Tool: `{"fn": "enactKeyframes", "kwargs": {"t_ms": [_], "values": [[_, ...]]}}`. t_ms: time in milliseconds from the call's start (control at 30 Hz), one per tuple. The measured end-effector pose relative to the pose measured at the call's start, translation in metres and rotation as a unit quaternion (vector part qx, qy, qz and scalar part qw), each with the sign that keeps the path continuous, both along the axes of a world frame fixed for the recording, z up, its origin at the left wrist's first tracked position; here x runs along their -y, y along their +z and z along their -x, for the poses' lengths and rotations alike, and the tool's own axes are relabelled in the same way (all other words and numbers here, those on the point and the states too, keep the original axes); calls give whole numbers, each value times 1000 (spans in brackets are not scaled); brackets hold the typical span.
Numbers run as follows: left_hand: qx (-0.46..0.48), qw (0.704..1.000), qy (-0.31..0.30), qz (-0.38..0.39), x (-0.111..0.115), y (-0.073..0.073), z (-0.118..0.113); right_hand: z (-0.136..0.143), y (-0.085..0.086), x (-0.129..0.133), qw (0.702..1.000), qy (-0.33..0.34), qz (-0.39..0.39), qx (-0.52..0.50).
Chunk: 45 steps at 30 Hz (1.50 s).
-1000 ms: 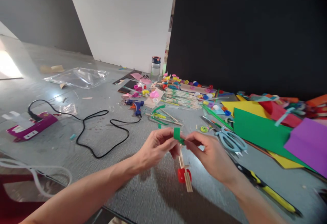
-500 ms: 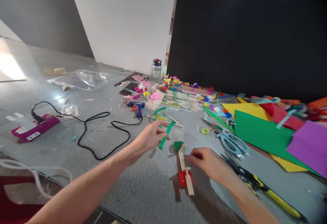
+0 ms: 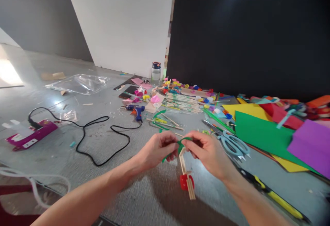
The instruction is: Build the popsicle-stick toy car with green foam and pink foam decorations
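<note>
My left hand (image 3: 165,146) is closed on a green paper strip (image 3: 186,138), pinching it between thumb and fingers. My right hand (image 3: 202,147) pinches the strip's other end, so it spans the short gap between the hands. Just below lies a small build of wooden sticks (image 3: 183,164) with a red bottle cap (image 3: 183,182) at its near end. The green piece at its far end is mostly hidden by my fingers and the strip.
Left of my hands lie a blue glue gun (image 3: 138,111), its black cord (image 3: 85,143) and a purple power strip (image 3: 32,135). Blue-handled scissors (image 3: 233,143), yellow-handled pliers (image 3: 281,202) and coloured sheets (image 3: 263,136) lie to the right. Stick bundles (image 3: 180,101) and bottle caps sit behind.
My left hand has brought the green strip right and down, over the stick build's far end. My right hand has moved up and taken hold of the strip.
</note>
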<state>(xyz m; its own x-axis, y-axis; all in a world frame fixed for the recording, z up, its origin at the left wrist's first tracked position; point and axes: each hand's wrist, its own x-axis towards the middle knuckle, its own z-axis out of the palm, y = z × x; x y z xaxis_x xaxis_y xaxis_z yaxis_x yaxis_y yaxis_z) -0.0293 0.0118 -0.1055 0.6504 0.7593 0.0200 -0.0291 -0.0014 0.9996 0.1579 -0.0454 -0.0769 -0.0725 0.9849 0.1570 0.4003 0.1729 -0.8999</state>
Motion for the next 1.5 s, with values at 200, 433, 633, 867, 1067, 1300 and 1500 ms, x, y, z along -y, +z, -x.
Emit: {"fn": "enactKeyframes", "kwargs": {"t_ms": [200,433,633,867,1067,1300,1500], "values": [[-68,995,-70,14,-8,1,7,-15,15,-9,982,-125,-123,-74],[-43,983,113,-137,-16,6,14,-30,22,7,978,-150,-130,-67],[-26,971,66,-229,-4,9,12,-9,17,12,995,-72,-59,-46],[-48,976,29,-212,2,-3,3,1,11,3,999,-20,-12,-49],[-60,979,28,-191,-2,-5,4,3,12,-1,997,-11,-22,-71],[-72,981,15,-180,-3,-1,5,-3,10,-10,992,-36,-58,-108],[-63,962,75,-253,-11,5,14,-5,15,16,987,-52,-114,-103]]}}
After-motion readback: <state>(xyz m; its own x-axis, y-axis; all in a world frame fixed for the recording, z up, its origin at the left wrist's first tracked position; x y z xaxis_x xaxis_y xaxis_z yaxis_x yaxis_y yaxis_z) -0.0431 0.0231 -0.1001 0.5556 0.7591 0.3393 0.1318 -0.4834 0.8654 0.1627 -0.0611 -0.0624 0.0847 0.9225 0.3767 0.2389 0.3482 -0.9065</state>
